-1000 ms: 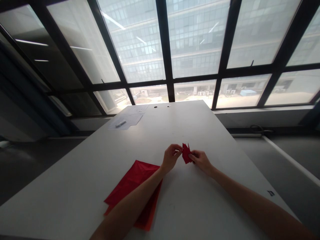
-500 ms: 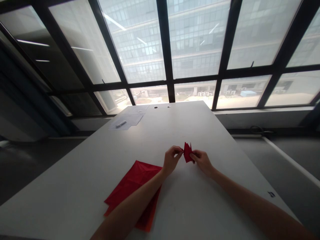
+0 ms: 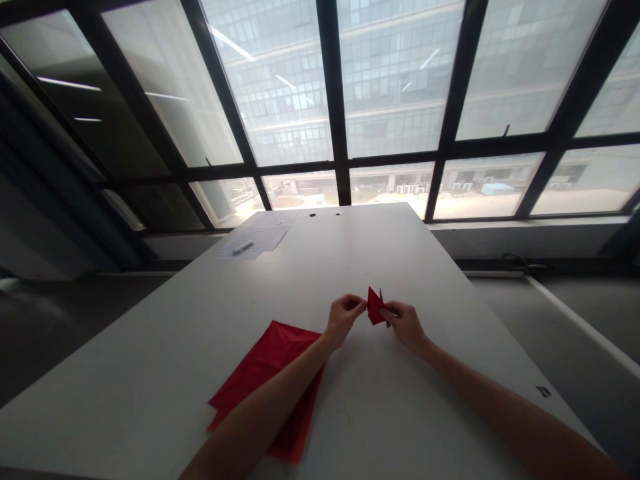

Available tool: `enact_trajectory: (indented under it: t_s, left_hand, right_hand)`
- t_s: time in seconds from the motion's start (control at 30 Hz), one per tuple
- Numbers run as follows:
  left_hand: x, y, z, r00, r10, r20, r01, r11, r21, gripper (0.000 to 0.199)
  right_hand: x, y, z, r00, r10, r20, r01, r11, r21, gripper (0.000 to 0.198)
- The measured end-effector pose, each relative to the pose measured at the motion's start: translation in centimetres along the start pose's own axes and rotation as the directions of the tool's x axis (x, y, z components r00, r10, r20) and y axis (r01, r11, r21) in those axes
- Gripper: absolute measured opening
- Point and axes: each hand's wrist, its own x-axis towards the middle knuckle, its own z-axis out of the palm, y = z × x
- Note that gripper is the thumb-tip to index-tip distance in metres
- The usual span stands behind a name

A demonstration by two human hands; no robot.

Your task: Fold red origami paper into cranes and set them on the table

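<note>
A small folded piece of red paper [image 3: 375, 308] with pointed tips is held up over the white table [image 3: 400, 413]. My right hand [image 3: 406, 323] pinches its right side between thumb and fingers. At its left edge, the fingertips of my left hand [image 3: 345, 316] are pinched together on the paper. Under my left forearm lie larger sheets of red paper [image 3: 265, 357], creased and loosely stacked; the forearm covers part of them.
White papers [image 3: 270, 237] with a whitish pen-like object [image 3: 243, 247] on them lie at the table's far left. A small dark mark [image 3: 543, 391] is near the right edge. Large windows [image 3: 390, 80] stand beyond the table.
Both hands stay almost in place around the small folded paper. Its tips have shifted very slightly, and the whole view has moved a little.
</note>
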Motion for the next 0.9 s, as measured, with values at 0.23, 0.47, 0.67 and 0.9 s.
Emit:
enact_trajectory:
  t_s: [0.23,0.47,0.67,0.9]
  left_hand:
    - [-0.09,0.27,0.20,1.000,-0.001,-0.016,0.001,1.000,-0.023,0.043]
    - [0.08,-0.27,0.01,0.990,-0.050,0.133,0.052,0.999,-0.013,0.062]
    - [-0.35,-0.38,0.30,0.992,-0.008,0.125,0.002,0.999,0.041,0.030]
    - [-0.60,-0.21,0.42,0.990,-0.001,0.144,-0.008,0.998,0.063,0.029]
  right_hand:
    - [-0.07,-0.01,0.20,1.000,0.016,0.018,-0.015,0.999,-0.035,0.030]
    - [0.20,-0.04,0.03,0.999,0.017,-0.030,-0.015,0.997,0.075,0.038]
    - [0.14,-0.16,0.18,0.999,0.028,0.038,-0.032,0.994,0.109,0.044]
    - [0.27,0.33,-0.11,0.998,0.017,0.058,-0.022,0.996,0.085,0.037]
